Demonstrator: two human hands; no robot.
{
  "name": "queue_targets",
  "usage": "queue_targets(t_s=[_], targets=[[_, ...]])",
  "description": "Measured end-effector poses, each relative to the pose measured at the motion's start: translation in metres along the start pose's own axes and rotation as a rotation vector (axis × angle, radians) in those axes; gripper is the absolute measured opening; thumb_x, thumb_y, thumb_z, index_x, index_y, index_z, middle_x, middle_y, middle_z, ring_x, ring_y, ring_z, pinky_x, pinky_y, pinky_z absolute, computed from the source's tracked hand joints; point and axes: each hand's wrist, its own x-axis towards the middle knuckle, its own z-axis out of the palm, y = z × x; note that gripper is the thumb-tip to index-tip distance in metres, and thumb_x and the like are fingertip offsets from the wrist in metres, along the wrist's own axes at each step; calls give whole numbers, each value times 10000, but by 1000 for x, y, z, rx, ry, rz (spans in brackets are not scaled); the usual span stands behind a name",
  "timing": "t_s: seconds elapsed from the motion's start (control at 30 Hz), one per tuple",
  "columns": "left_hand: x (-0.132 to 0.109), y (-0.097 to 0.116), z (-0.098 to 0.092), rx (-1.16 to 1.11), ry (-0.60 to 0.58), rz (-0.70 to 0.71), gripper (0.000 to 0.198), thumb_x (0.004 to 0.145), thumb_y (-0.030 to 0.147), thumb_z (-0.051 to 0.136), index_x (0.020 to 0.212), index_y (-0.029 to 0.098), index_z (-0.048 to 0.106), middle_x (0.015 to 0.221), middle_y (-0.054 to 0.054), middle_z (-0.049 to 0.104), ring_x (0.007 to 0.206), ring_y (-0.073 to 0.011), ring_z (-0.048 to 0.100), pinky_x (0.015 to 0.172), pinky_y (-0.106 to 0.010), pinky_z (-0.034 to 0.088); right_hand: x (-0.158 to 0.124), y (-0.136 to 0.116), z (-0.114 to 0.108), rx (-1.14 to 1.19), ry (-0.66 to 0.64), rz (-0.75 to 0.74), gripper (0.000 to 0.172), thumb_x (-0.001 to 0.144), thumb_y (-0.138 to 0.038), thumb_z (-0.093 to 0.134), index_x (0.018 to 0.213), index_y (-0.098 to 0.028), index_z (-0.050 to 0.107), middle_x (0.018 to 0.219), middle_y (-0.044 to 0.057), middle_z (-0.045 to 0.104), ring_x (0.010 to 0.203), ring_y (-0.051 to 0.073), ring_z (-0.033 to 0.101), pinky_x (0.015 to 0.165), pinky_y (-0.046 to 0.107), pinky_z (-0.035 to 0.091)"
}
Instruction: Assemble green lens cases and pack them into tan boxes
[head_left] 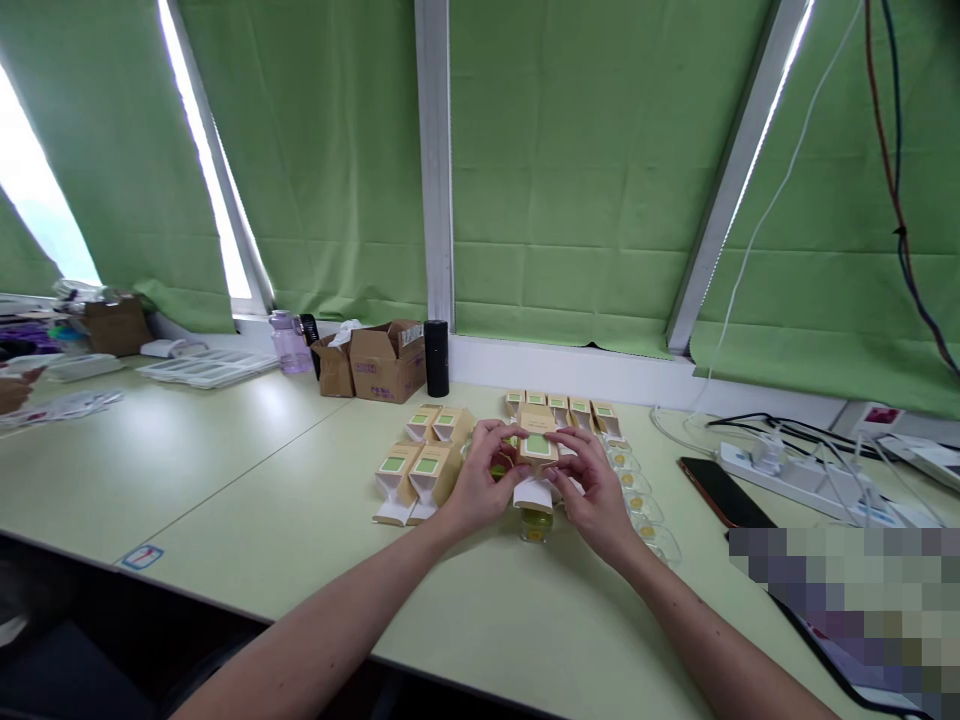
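- At the centre of the head view, above the bench, a small tan carton with a green front panel is held up between the two hands.
- Left hand: thumb and fingers grasp the carton's left side. Right hand: thumb and fingertips grasp its right side.
- A white flap hangs open at the carton's near end; just below it in the view appears a small clear jar with greenish contents. Whether flap and jar touch cannot be told.
- Left of the hands, four similar cartons lie in two rows, the nearer pair with white flaps open.
- Beyond the hands, a further row of cartons lies near the wall; to the right, clear pieces with yellow centres form a line.
- Farther right: a dark phone and a white power strip.
- Rear left: a black cylinder, an open cardboard box and a purple bottle.
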Motion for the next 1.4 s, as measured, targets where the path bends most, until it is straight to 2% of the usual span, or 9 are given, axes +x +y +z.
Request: queue_targets(t_s=[0.27, 0.43, 0.57, 0.7, 0.87, 0.93, 1.1, 1.4], targets=[[0, -1, 1, 3, -5, 5, 343, 912, 249, 696, 1245, 259, 615, 1237, -64, 435, 893, -145, 639, 821, -325, 591, 0, 5, 2, -20, 27, -21, 309, 969, -326, 617, 1274, -322, 670, 1383, 99, 459, 873, 166, 703, 803, 374, 656], [-2, 4, -1, -3, -32, 1, 385, 934, 333, 694, 1302, 271, 599, 1275, -81, 414, 930, -162, 628, 847, -337, 582, 0, 5, 1, -21, 35, -21, 311, 973, -322, 613, 1280, -323, 664, 1395, 98, 450, 875, 163, 704, 792, 365, 649], [-3, 7, -7, -50, -131, 19, 534, 960, 503, 638, 1439, 286, 545, 1361, -116, 377, 1038, -213, 602, 952, -396, 565, 1, 5, -1, -8, 49, 2, 322, 967, -338, 636, 1287, -315, 656, 1417, 105, 445, 859, 158, 708, 781, 358, 640], [-3, 9, -11, -73, -235, 14, 779, 891, 646, 665, 1557, 326, 419, 1436, -126, 317, 1167, -278, 557, 1040, -471, 521, 3, 4, -4, -11, 69, 3, 334, 965, -347, 639, 1296, -308, 652, 1416, 109, 441, 851, 150, 710, 789, 353, 631], [-4, 9, -9, -31, -278, -2, 993, 780, 630, 800, 1605, 360, 318, 1488, -126, 276, 1266, -319, 492, 1109, -530, 460, 4, 4, -4, -22, 91, 1, 337, 966, -358, 633, 1296, -296, 655, 1421, 123, 452, 819, 145, 698, 760, 347, 630], [-4, 9, -7, -27, -269, 0, 979, 790, 596, 805, 1604, 360, 314, 1491, -126, 275, 1262, -314, 493, 1105, -530, 461, 3, 4, -3, -24, 90, 0, 338, 967, -361, 634, 1298, -298, 655, 1419, 121, 453, 826, 147, 699, 751, 342, 632], [-4, 6, -6, -46, -215, -2, 787, 890, 556, 715, 1568, 338, 380, 1450, -130, 328, 1178, -278, 536, 1030, -466, 508, 3, 3, -2, -22, 69, -3, 340, 962, -370, 653, 1297, -313, 656, 1400, 105, 452, 868, 161, 708, 781, 352, 641], [-4, 5, -6, -68, -154, -14, 668, 922, 543, 682, 1497, 290, 453, 1407, -132, 408, 1117, -255, 556, 995, -416, 507, 1, -4, -3, -43, 26, -37, 350, 985, -415, 626, 1320, -315, 653, 1388, 103, 453, 886, 160, 692, 852, 378, 635]])
